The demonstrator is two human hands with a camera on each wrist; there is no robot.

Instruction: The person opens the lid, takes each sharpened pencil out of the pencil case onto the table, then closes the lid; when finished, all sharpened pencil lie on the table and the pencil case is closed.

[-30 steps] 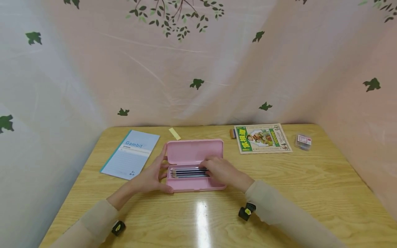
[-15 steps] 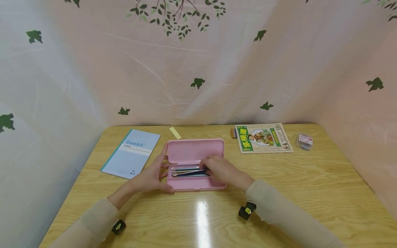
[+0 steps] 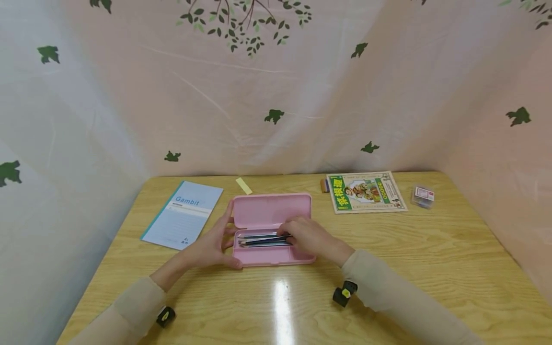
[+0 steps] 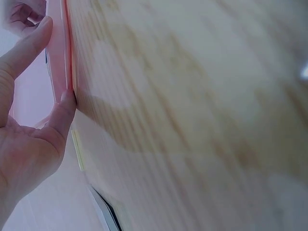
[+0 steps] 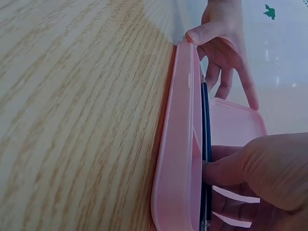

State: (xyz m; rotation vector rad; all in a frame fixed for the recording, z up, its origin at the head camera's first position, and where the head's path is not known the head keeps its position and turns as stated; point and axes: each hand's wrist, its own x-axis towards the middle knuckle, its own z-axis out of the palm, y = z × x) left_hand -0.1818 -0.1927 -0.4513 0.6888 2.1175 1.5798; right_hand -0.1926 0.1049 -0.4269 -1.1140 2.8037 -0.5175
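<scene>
A pink pencil case (image 3: 271, 257) stands open on the table, its lid (image 3: 271, 211) folded back towards the wall. Several sharpened pencils (image 3: 258, 242) lie in its rear compartment, tips to the left. My right hand (image 3: 307, 237) reaches in at the right end and pinches dark pencils (image 5: 206, 125) between thumb and fingers; they slant slightly over the others. At the left end, my left hand (image 3: 211, 244) is spread against the case, thumb at the front corner and straight fingers along the side and lid edge. The far ends of the pencils are hidden behind my right hand in the head view.
To the left lies a blue notebook (image 3: 183, 214). A pale yellow strip (image 3: 243, 185) is behind the case. An illustrated booklet (image 3: 366, 192), a small brown and blue block (image 3: 324, 185) and a small clear box (image 3: 423, 197) sit at the back right, before the curtain (image 3: 302, 143).
My right hand has lifted the gripped ends of dark pencils, so they now slant across the pencils that lay parallel before. My left hand and the case have stayed in place.
</scene>
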